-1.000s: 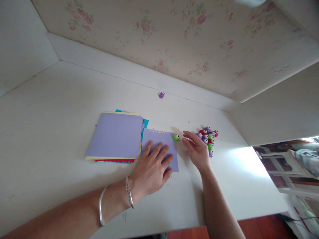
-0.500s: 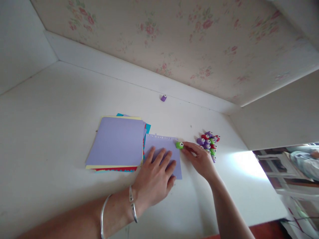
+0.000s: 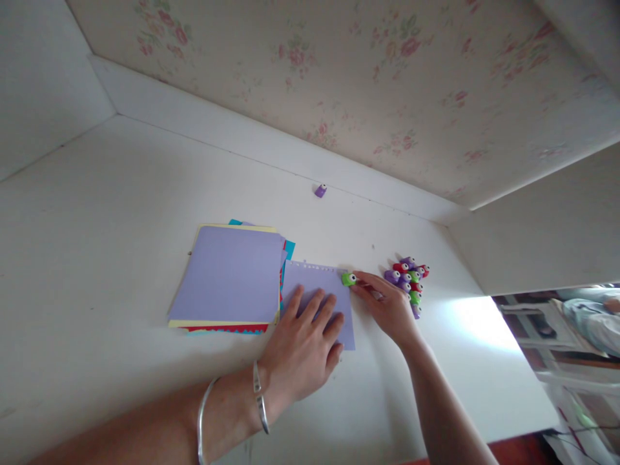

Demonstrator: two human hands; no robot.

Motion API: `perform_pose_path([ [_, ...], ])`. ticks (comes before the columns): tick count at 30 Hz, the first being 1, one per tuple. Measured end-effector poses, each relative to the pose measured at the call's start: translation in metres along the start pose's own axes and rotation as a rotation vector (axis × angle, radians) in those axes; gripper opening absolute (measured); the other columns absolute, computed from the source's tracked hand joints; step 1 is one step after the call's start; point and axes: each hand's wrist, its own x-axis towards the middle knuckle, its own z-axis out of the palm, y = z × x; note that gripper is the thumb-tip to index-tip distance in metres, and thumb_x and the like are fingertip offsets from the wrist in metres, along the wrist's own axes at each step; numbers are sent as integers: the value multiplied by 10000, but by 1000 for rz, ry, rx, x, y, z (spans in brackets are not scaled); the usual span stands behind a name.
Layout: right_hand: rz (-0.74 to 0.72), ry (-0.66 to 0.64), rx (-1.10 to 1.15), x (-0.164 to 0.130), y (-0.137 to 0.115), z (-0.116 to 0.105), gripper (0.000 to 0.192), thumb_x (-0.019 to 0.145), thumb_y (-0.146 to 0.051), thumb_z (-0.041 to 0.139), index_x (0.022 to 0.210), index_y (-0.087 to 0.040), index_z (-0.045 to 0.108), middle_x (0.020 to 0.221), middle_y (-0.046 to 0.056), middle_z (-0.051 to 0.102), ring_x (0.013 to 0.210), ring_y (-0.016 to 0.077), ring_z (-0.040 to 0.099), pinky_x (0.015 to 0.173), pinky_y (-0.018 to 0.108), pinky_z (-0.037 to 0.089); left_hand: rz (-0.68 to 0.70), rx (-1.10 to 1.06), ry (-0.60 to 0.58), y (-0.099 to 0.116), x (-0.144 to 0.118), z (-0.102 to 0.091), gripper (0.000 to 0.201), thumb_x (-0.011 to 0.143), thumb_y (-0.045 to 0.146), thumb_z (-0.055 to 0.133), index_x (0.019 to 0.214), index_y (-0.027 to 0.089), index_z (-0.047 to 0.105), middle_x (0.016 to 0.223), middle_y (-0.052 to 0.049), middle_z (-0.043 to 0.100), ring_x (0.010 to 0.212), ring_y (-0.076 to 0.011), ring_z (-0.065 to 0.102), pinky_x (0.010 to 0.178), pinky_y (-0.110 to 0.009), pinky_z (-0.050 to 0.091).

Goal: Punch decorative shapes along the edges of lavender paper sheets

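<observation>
My left hand (image 3: 305, 345) lies flat with fingers spread on a small purple sheet of paper (image 3: 314, 276). A row of small punched shapes runs along the sheet's far edge. At the sheet's far right corner, my right hand (image 3: 382, 303) grips a small green craft paper punch (image 3: 349, 279) between thumb and fingers. Whether the paper's edge is inside the punch's slot I cannot tell. To the right of that hand sits a cluster of several purple, red and green punches (image 3: 409, 279), partly hidden behind it.
Left of the sheet lies a stack of coloured paper (image 3: 227, 274), purple on top with yellow, red and blue edges showing. A single purple punch (image 3: 320, 190) stands near the back ledge of the white table (image 3: 121, 194). Floral wallpaper (image 3: 290, 84) covers the wall behind.
The green punch has shifted very slightly up and tilted a little in my right hand. My left hand stays on the sheet. The whole view has moved slightly.
</observation>
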Motion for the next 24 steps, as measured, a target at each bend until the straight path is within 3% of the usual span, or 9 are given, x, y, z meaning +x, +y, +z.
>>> perform_pose_path([
  [11, 54, -21, 44, -1, 0, -1, 333, 865, -408, 683, 1147, -235, 709, 1088, 77, 739, 905, 222, 719, 868, 397, 583, 1, 2, -1, 0, 0, 1, 450, 1000, 485, 346, 1328, 252, 549, 1489, -59, 432, 1406, -274, 346, 1195, -574, 158],
  [14, 129, -11, 124, 1, -5, -6, 406, 845, -445, 695, 1184, -224, 689, 1058, 88, 740, 858, 216, 725, 798, 373, 597, 3, 3, 7, 0, 0, 1, 442, 996, 483, 361, 1323, 257, 555, 1483, -55, 439, 1405, -274, 346, 1194, -574, 160],
  [17, 213, -13, 157, 9, -10, -12, 373, 851, -488, 662, 1086, -204, 722, 917, 82, 756, 768, 211, 721, 660, 326, 588, 1, 4, 9, 0, -1, 2, 441, 992, 482, 377, 1330, 260, 553, 1486, -55, 437, 1407, -277, 344, 1195, -571, 164],
  [20, 256, -92, 76, 24, -13, -18, 347, 836, -515, 653, 956, -205, 754, 782, 61, 755, 655, 201, 700, 546, 293, 542, 2, 4, 6, 0, -1, 3, 449, 996, 484, 364, 1337, 258, 548, 1491, -56, 432, 1408, -278, 345, 1192, -572, 164],
  [24, 201, -252, -23, 46, -17, -28, 293, 824, -481, 658, 954, -253, 786, 795, 38, 773, 657, 196, 708, 547, 284, 537, 1, 3, 5, 0, -1, 3, 446, 999, 480, 356, 1339, 263, 547, 1492, -51, 431, 1410, -271, 342, 1193, -569, 156],
])
